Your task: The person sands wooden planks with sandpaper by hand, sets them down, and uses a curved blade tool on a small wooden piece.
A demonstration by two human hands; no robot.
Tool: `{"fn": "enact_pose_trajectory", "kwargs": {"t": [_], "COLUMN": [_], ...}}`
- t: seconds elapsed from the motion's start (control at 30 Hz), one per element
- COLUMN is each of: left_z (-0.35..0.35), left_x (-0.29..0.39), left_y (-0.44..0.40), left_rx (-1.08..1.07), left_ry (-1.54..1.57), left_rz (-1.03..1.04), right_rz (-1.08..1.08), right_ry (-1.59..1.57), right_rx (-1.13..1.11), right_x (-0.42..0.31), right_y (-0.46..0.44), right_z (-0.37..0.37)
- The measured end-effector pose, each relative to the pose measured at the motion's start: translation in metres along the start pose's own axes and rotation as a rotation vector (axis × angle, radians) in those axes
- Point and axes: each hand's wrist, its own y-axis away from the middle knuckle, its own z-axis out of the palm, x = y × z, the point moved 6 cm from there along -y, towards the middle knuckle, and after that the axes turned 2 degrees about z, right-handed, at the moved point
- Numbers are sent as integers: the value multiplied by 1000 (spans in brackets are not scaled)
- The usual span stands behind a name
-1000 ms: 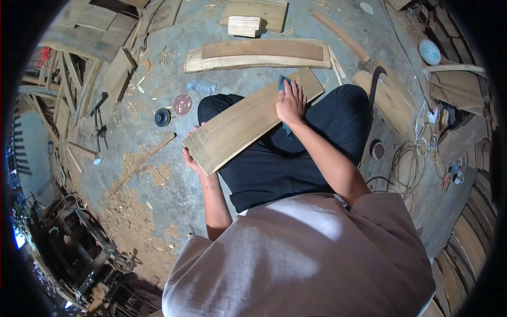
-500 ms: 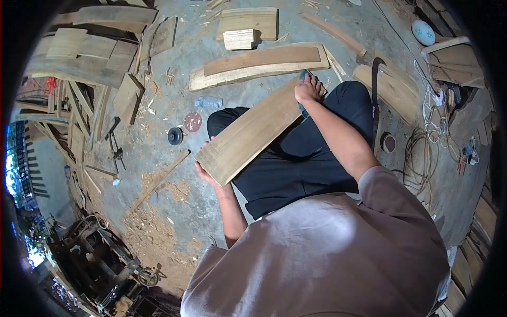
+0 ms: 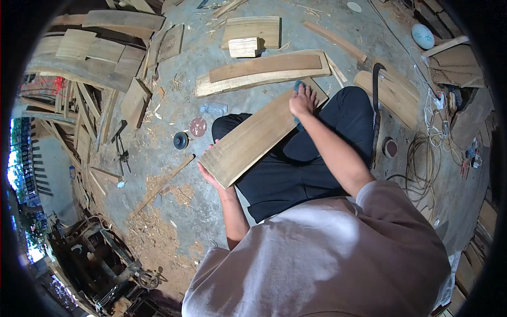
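Head view: where's the board (image 3: pixel 259 134), and what are the hands doing?

Across the lap (image 3: pixel 296 182), just toward twelve from the picture's centre, slanting from eight to two. Left hand (image 3: pixel 212 179) is clamped around the eight o'clock end, right hand (image 3: pixel 304 102) lies on the blue-green cloth (image 3: pixel 298 85) near the two o'clock end. Hands well apart; whether the right fingers pinch the cloth, I can't tell

How would it handle?

Stiff, I'd judge, moderately heavy, hardly fragile, though its corners might chip if knocked. Cloth looks soft and thin; it could slide easily on that flat face

Best hold?

Opposite long edges near the eight o'clock end, palm beneath, I'd say; the lap seems to bear some weight, and the edges could carry splinters
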Motion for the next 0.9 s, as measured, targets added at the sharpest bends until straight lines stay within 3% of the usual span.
{"fn": "enact_pose_trajectory", "kwargs": {"t": [0.17, 0.23, 0.47, 0.5, 0.53, 0.63, 0.83, 0.87, 0.9], "left_z": [-3, -3, -15, -8, 0, 2, -36, -28, -24], "left_x": [0, -1, 5, 0, -4, -2, 6, 2, 2], "left_y": [-1, 1, 4, 4, 4, 3, 1, -3, -4], "left_rx": [2, 46, 230, 133, 37, 33, 355, 33, -17], "left_ry": [50, 64, -62, 50, 159, 129, -27, 120, 134], "left_rz": [-11, -17, -13, -26, -50, -106, -22, -97, -104], "right_rz": [-433, -737, -1352, -1413, -1437, -1484, -1245, -1191, -1138], "right_ry": [-72, -171, -221, -231, -279, -300, -259, -251, -243], "right_rx": [33, -1, -333, -398, -433, -473, -358, -320, -283], "right_x": [-56, -83, -153, -157, -158, -156, -132, -126, -119], "right_y": [87, 131, 266, 278, 284, 282, 232, 220, 208], "right_z": [0, -10, -46, -50, -54, -56, -44, -42, -39]}}
